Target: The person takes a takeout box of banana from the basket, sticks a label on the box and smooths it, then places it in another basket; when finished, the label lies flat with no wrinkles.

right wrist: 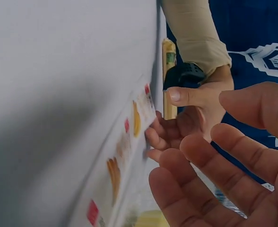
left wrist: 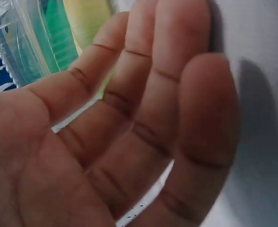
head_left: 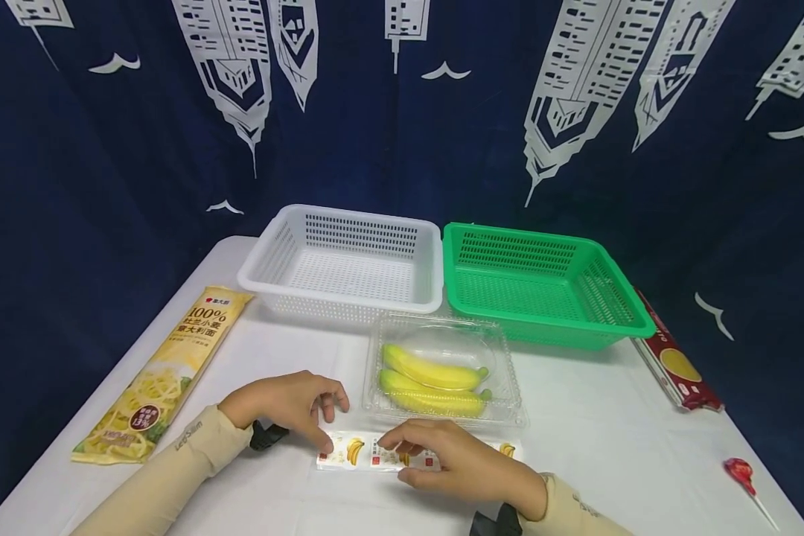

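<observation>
A white strip of banana-printed labels point(head_left: 355, 452) lies flat on the table in front of a clear plastic box point(head_left: 505, 372), which holds two yellow bananas point(head_left: 435, 368). My left hand point(head_left: 284, 406) is at the strip's left end, its thumb over the end label and its fingers loosely bent. Over the middle of the strip hovers my right hand point(head_left: 452, 461), fingers relaxed and thumb apart from them. In the right wrist view the label strip point(right wrist: 125, 142) runs beside the fingers, with nothing gripped. The left wrist view shows the left hand's palm and fingers point(left wrist: 153, 123) holding nothing.
Behind the box stand a white basket point(head_left: 338, 298) and a green basket point(head_left: 549, 324). A yellow pasta packet point(head_left: 161, 380) lies at the left, a red packet point(head_left: 680, 365) at the right beside the green basket. A red lollipop point(head_left: 739, 473) sits near the right edge.
</observation>
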The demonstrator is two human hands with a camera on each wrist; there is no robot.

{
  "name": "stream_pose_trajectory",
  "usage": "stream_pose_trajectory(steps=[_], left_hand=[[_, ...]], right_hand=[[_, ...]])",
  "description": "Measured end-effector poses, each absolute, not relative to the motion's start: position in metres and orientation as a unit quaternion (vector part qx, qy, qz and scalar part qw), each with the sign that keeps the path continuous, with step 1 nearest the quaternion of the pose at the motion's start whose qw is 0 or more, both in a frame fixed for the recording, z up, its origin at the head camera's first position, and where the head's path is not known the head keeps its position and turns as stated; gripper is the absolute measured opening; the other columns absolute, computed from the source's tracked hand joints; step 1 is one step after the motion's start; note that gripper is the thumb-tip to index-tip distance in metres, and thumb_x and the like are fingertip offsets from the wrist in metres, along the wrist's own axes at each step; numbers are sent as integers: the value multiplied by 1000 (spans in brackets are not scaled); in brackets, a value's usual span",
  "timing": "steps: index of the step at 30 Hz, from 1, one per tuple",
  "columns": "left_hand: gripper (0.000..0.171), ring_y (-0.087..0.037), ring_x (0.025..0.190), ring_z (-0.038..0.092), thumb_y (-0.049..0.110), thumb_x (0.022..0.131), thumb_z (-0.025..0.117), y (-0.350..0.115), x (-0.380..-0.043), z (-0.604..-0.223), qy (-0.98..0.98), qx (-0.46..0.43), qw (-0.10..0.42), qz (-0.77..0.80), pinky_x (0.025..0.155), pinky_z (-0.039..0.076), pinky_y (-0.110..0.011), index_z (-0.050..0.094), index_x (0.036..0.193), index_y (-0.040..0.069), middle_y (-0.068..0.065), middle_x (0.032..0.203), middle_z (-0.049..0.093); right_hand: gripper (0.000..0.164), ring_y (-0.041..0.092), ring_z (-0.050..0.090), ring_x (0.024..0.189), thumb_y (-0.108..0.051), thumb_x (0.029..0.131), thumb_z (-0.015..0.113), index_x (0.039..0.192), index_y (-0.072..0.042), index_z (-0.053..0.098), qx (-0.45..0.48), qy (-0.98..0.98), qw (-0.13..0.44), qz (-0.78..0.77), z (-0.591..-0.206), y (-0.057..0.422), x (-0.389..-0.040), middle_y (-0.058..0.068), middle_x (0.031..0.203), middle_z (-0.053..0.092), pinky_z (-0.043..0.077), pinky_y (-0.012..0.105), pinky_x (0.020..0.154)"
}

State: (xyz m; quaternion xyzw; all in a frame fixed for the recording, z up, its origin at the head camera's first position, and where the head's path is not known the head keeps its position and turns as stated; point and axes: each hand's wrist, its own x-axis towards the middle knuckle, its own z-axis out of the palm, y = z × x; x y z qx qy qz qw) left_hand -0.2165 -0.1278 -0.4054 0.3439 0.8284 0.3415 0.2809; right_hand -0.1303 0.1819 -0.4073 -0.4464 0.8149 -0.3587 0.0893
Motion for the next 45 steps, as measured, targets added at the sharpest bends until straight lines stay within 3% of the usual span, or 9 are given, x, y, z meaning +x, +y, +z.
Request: stream_pose_trajectory(steps=[8, 13, 18, 25, 29, 33, 45], left_hand=[[43, -7, 68, 62, 4, 70, 100, -123, -209, -402, 840, 329, 297, 311, 69, 55, -24, 70, 101, 12, 5, 80, 65], [40, -5, 64, 58, 3, 69, 100, -118, -208, -401, 851, 337, 292, 279, 65, 52, -23, 71, 94, 13, 7, 74, 64], [38, -4, 66, 57, 0, 68, 100, -112, -213, -402, 849, 342, 304, 265, 66, 52, -22, 73, 93, 13, 8, 76, 64], [32, -1, 66, 59, -5, 73, 94, -113, -222, -404, 809, 358, 361, 295, 64, 51, -18, 75, 94, 9, 9, 76, 66], [19, 2, 57, 49, -4, 80, 90, -118, -227, -407, 780, 360, 397, 323, 56, 38, -14, 75, 83, 6, 11, 63, 61], [21, 5, 51, 40, -4, 85, 85, -120, -229, -411, 753, 360, 430, 343, 51, 26, -14, 72, 72, 4, 11, 53, 55], [14, 5, 59, 48, -8, 94, 77, -114, -230, -417, 680, 394, 454, 421, 54, 32, -13, 70, 87, -18, 9, 66, 67]], right_hand=[[30, 7, 68, 105, -6, 103, 73, 132, -3, 68, -467, 812, 98, -337, -423, 164, -137, 5, 118, 76, 57, 20, 89], [28, 0, 60, 90, -6, 103, 73, 130, -3, 68, -463, 816, 100, -331, -425, 152, -142, 3, 109, 72, 54, 16, 80], [30, -5, 58, 89, -3, 103, 71, 132, -1, 68, -455, 817, 116, -336, -427, 142, -145, 5, 112, 72, 54, 13, 78], [31, -7, 60, 93, -2, 104, 69, 135, 2, 68, -449, 813, 137, -344, -431, 133, -146, 7, 114, 72, 55, 13, 83], [31, -8, 59, 92, 0, 104, 69, 134, 2, 68, -434, 809, 143, -370, -434, 133, -146, 8, 114, 73, 56, 15, 82], [29, -9, 56, 88, 2, 102, 69, 131, 2, 70, -423, 804, 140, -393, -438, 133, -145, 9, 113, 75, 57, 17, 80], [14, -8, 54, 82, 1, 99, 72, 113, -2, 72, -389, 795, 125, -448, -446, 131, -146, 4, 104, 75, 54, 18, 71]])
